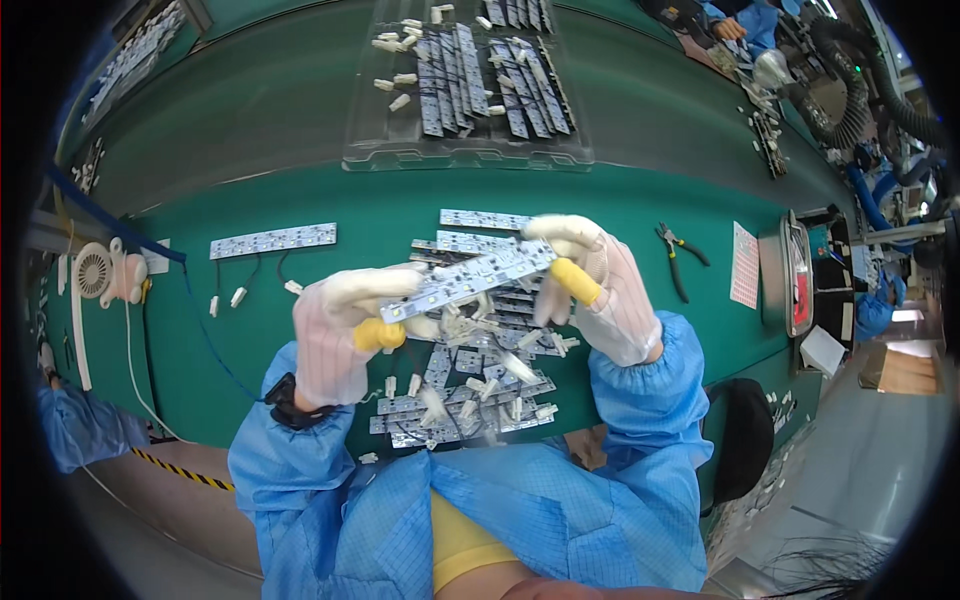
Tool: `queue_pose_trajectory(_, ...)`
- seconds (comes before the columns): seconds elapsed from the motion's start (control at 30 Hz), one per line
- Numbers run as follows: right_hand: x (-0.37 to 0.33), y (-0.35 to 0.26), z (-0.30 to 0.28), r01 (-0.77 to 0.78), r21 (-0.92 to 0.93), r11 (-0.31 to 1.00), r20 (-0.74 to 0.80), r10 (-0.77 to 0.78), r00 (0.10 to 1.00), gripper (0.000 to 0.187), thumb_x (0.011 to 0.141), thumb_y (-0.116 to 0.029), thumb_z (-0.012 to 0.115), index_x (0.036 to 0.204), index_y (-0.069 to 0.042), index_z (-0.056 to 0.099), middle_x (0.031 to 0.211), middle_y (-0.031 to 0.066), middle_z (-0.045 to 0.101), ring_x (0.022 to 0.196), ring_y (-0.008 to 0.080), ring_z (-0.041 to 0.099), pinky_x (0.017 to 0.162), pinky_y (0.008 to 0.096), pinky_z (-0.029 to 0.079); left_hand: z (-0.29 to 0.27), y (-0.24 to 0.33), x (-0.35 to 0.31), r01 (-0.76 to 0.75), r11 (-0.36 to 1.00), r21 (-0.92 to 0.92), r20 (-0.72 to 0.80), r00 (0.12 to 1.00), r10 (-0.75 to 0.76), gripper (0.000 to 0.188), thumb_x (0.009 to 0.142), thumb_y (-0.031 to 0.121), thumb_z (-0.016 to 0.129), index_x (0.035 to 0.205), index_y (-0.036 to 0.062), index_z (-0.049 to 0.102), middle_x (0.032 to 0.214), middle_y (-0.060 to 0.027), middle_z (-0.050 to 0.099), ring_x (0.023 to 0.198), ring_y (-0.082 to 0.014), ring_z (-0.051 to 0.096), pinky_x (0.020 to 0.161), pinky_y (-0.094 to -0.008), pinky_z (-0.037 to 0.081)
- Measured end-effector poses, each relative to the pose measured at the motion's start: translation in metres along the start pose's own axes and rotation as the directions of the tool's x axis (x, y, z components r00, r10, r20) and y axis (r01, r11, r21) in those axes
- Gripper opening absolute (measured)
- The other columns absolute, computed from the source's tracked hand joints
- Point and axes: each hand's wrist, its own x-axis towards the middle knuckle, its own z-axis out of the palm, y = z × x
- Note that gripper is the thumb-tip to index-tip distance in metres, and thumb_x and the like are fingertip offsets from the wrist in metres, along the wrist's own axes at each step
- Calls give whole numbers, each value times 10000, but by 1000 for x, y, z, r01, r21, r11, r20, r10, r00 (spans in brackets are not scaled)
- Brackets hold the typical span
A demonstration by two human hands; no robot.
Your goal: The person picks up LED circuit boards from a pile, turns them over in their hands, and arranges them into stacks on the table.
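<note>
Between my two gloved hands is a white LED strip board [470,281], tilted with its right end higher. My left hand [350,320] pinches its left end, a yellow cover on the thumb. The right end is gripped by my right hand [590,275], whose thumb also wears a yellow cover. Under the held board, a loose pile of similar LED boards [462,408] with wires and white connectors lies on the green mat [330,210]. Another LED board [273,241] rests to the left, its wires and connectors hanging toward me.
A clear plastic tray [465,160] holding several LED boards stands at the far side. Cutters [680,262] with dark and yellow handles lie at right, near a sheet of red-white labels [744,265] and a metal box [796,275]. A small fan [95,270] stands at left.
</note>
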Motion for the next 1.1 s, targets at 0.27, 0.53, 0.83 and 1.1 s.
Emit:
queue_pose_trajectory(0.27, -7, 12, -17, -104, 110, 988, 137, 89, 987, 413, 905, -385, 628, 1073, -12, 569, 708, 118, 642, 432, 120, 569, 369, 203, 458, -7, -14, 6, -131, 876, 465, 150, 986, 68, 439, 754, 24, 677, 1180, 42, 573, 1096, -112, 668, 780, -217, 699, 685, -287, 525)
queue_pose_trajectory(0.53, 1, 16, -14, -224, 335, 915, 248, 144, 958, 458, 924, -417, 588, 1113, -2, 540, 708, 110, 649, 400, 114, 525, 362, 186, 407, -10, -7, 1, -45, 632, 773, 52, 999, 8, 366, 987, 283, 474, 1223, 20, 566, 873, -83, 710, 879, -207, 649, 781, -290, 456)
queue_pose_trajectory(0.83, 15, 15, -12, 118, -295, 948, -1, -124, 992, 475, 795, -109, 717, 1228, -29, 539, 1002, 100, 610, 734, 111, 574, 574, 229, 475, -33, 13, 30, 275, 896, 350, -341, 928, -152, 471, 721, -71, 408, 1155, -15, 585, 1109, -95, 623, 931, -100, 598, 475, -222, 566)
queue_pose_trajectory(1.1, 49, 60, -45, 125, -979, 163, 71, -304, 950, 353, 695, -118, 782, 1026, -125, 663, 1206, 102, 591, 1180, 323, 520, 954, 403, 462, -176, -38, 11, 271, -21, 962, -254, 926, 280, 297, 773, 142, 720, 1065, 163, 673, 1087, -68, 656, 1035, -295, 596, 909, -399, 456)
